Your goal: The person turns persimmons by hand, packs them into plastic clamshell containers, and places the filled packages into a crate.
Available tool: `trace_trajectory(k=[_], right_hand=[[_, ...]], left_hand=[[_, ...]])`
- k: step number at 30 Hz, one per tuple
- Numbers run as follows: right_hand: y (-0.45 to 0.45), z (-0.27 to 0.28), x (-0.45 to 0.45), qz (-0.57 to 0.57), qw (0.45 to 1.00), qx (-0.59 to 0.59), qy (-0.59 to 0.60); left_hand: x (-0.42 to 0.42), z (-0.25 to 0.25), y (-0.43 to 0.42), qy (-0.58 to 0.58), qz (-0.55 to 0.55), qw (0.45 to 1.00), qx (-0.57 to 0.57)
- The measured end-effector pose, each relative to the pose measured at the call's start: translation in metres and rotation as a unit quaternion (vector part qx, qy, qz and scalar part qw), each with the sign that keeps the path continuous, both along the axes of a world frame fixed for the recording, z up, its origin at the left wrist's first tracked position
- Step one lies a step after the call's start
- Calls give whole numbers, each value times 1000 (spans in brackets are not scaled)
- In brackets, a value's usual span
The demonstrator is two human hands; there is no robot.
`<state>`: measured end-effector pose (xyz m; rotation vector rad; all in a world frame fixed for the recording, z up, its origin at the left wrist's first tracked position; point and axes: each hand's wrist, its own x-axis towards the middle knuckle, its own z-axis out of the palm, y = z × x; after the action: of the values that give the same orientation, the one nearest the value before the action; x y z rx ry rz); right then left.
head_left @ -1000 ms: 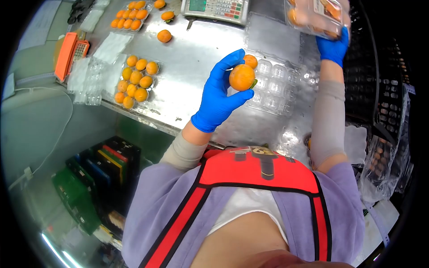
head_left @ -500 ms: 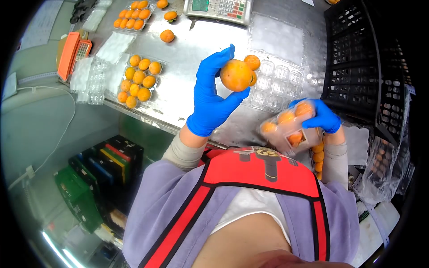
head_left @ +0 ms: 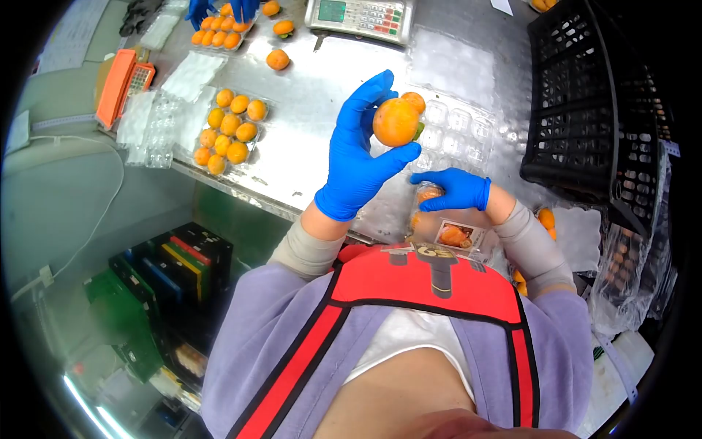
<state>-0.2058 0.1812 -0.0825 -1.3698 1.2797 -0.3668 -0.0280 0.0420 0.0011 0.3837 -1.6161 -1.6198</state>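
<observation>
A large orange persimmon point(head_left: 395, 122) is held between the thumb and fingers of my blue-gloved left hand point(head_left: 351, 157), raised over the steel table. Just behind it shows a second persimmon point(head_left: 413, 101); whether my fingers touch that one, I cannot tell. My right hand point(head_left: 457, 189), also gloved in blue, grips the far edge of a clear plastic pack point(head_left: 475, 219) close to my chest. That pack contains persimmons and carries a picture label point(head_left: 457, 235). Beyond my right hand lies a clear cupped tray point(head_left: 457, 132) with its lid point(head_left: 453, 66) folded back.
A weighing scale point(head_left: 360, 20) stands at the back. Filled persimmon trays point(head_left: 229, 132) and loose persimmons point(head_left: 278, 59) lie to the left. Another person's gloved hands point(head_left: 243, 9) are at the far left tray. A black crate point(head_left: 574, 110) borders the right.
My right hand has brought the pack leftward and nearer my chest, turning it. My left hand, still holding the persimmon, has shifted slightly right. Another person's gloved hands have appeared at the top left.
</observation>
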Motion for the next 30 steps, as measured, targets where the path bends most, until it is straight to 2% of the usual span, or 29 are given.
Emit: trace_trajectory(k=[5,7,8,10,11,13,14,15,17,18,20,23,25,27,30], right_hand=[[9,2,-3,-15,999,16,-40],[14,-6,-5,-48,995,-82,27],[16,-10,-4,-48,995,-81,26],[19,-15,0,-92,950,-244,174],[19,-14,1,-94,950,-243,174],[13,7,11,-226,965,-131,12],[9,27,18,-279,951,-118,-65],[3,40,21,-283,950,-116,-61],[-10,59,26,-365,867,-68,-332],[-14,68,29,-367,867,-69,-330],[-22,79,35,-378,761,-38,-525],[-31,81,46,-362,760,-92,-532],[-31,85,48,-376,767,-83,-513],[-32,85,48,-380,802,-138,-439],[-30,90,51,-415,803,-202,-376]], left_hand=[[-1,-5,1,-10,1,1000,17],[-2,-6,2,-7,4,1000,16],[-2,-7,2,-3,7,1000,15],[-3,-8,2,-10,9,1000,5],[-4,-8,2,-17,12,1000,-5],[-4,-7,2,-30,14,999,-27],[-4,-6,3,-40,17,998,-49],[-5,-6,4,-38,12,998,-46],[-7,-6,5,-38,6,998,-59],[-7,-7,4,-37,-2,996,-80],[-7,-6,6,-36,-5,996,-86],[-6,-8,6,-38,-14,994,-98],[-5,-9,6,-37,-21,994,-103],[-4,-8,4,-41,-36,993,-104],[-2,-5,-3,-25,-94,993,-74]])
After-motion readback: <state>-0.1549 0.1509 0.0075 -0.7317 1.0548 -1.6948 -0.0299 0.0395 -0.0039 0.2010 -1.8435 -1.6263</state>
